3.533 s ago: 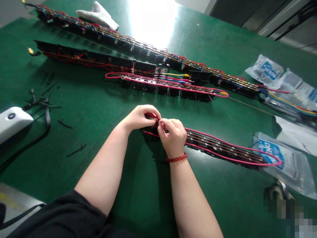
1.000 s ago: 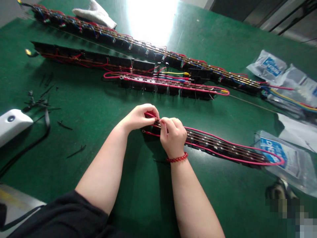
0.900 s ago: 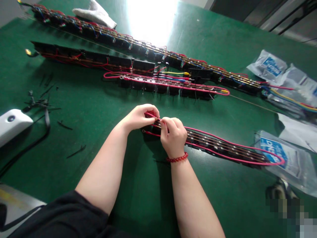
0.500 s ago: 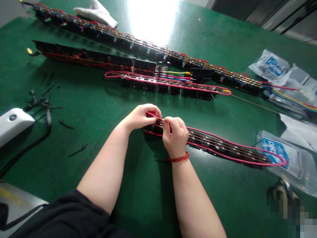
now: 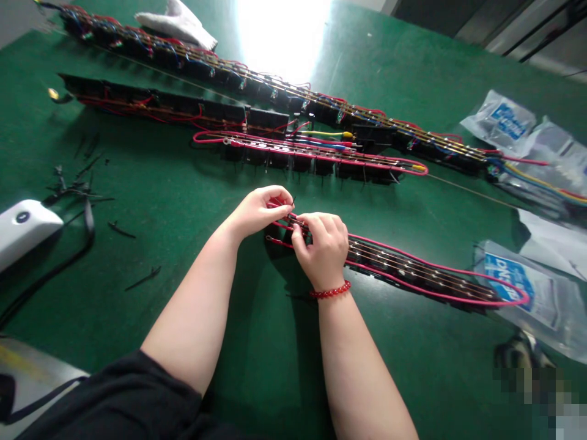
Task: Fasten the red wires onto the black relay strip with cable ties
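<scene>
A long black socket strip (image 5: 413, 272) wired with copper bars and a pink-red wire loop lies on the green table in front of me. My left hand (image 5: 259, 211) pinches a thin black cable tie at the strip's left end, fingers closed. My right hand (image 5: 323, 247), with a red bead bracelet at the wrist, is curled over the strip just beside it, fingertips pressed onto the red wires.
Three more wired strips lie farther back: a pink-wired strip (image 5: 302, 156), a black strip (image 5: 156, 107) and a long strip (image 5: 275, 91). A white glove (image 5: 177, 24) is at the far left. Plastic bags (image 5: 527, 287) sit right. Cut tie scraps (image 5: 76, 189) and a white device (image 5: 22, 223) lie left.
My left hand has lifted slightly and drawn up the thin black tie end. My right hand shifted a little along the strip's left end. The strip stays in place.
</scene>
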Tool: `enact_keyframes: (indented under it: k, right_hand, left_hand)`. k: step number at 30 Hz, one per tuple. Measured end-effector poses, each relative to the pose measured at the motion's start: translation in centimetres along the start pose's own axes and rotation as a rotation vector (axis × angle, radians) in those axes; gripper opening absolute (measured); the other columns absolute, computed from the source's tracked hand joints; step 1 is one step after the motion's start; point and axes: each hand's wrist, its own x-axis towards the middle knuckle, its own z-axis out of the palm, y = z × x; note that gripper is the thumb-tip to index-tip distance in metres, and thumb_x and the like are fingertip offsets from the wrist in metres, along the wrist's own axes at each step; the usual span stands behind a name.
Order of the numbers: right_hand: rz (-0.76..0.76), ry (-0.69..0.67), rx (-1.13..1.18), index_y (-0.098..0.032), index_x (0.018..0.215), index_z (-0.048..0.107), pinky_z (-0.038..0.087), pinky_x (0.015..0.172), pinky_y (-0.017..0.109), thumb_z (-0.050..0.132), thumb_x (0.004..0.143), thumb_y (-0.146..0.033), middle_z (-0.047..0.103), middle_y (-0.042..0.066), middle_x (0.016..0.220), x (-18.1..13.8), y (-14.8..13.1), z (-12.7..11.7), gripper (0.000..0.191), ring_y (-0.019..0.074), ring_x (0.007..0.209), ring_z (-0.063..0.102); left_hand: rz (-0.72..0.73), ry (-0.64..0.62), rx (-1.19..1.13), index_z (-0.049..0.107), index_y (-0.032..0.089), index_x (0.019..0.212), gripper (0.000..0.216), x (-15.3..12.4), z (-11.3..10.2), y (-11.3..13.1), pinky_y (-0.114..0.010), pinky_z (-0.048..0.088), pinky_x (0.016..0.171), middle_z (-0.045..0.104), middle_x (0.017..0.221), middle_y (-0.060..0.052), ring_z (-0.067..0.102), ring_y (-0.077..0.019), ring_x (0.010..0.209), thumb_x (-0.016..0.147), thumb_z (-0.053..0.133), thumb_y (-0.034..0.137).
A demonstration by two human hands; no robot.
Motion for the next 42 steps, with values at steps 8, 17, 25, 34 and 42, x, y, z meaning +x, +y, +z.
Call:
enact_keyframes:
  k: [8,17,25,34,42]
  right_hand:
    - [-0.047,-0.04,0.016,-0.021,0.102,0.068,0.049,0.09,0.034,0.054,0.092,-0.028,0.073,0.007,0.109,-0.1,0.1,0.2,0.018,0.0219,0.103,0.064]
    - [-0.027,-0.123,-0.097,-0.019,0.11,0.065,0.044,0.086,0.036,0.055,0.092,-0.039,0.074,0.008,0.1,0.1,-0.1,0.2,0.029,0.0235,0.093,0.064]
    - [-0.024,-0.177,-0.194,-0.02,0.112,0.062,0.037,0.085,0.038,0.06,0.089,-0.048,0.072,0.008,0.106,0.0,-0.3,0.1,0.036,0.0258,0.097,0.06]
    - [-0.026,-0.161,-0.182,-0.022,0.111,0.063,0.038,0.085,0.038,0.06,0.089,-0.045,0.07,0.008,0.109,-0.1,-0.2,0.2,0.032,0.0257,0.098,0.058]
    - [-0.006,-0.101,-0.131,-0.021,0.105,0.064,0.039,0.085,0.037,0.064,0.086,-0.043,0.072,0.007,0.104,-0.3,-0.1,0.4,0.029,0.0247,0.096,0.059]
  left_hand:
    - [0.078,0.112,0.076,0.063,0.016,0.082,0.01,-0.1,-0.5,-0.1,-0.022,0.05,0.063,0.064,0.077,0.0,0.062,-0.0121,0.072,0.078,0.062,0.024]
    - [0.063,0.07,0.158,0.066,0.017,0.082,0.02,-0.6,-1.9,-0.3,-0.022,0.043,0.056,0.062,0.07,0.001,0.056,-0.0108,0.062,0.069,0.052,0.013]
    - [0.067,0.026,0.161,0.064,0.021,0.1,0.033,-0.8,-2.0,-0.5,-0.022,0.035,0.054,0.047,0.056,0.008,0.044,-0.0098,0.054,0.072,0.048,0.013]
    - [0.114,0.028,0.194,0.062,0.02,0.085,0.019,-0.7,-1.7,-0.8,-0.023,0.027,0.051,0.041,0.058,0.006,0.037,-0.0089,0.051,0.071,0.05,0.014]
    - [0.08,0.01,0.269,0.06,0.02,0.083,0.018,-0.7,-1.7,-0.8,-0.023,0.03,0.052,0.047,0.059,0.006,0.041,-0.0098,0.053,0.071,0.048,0.013]
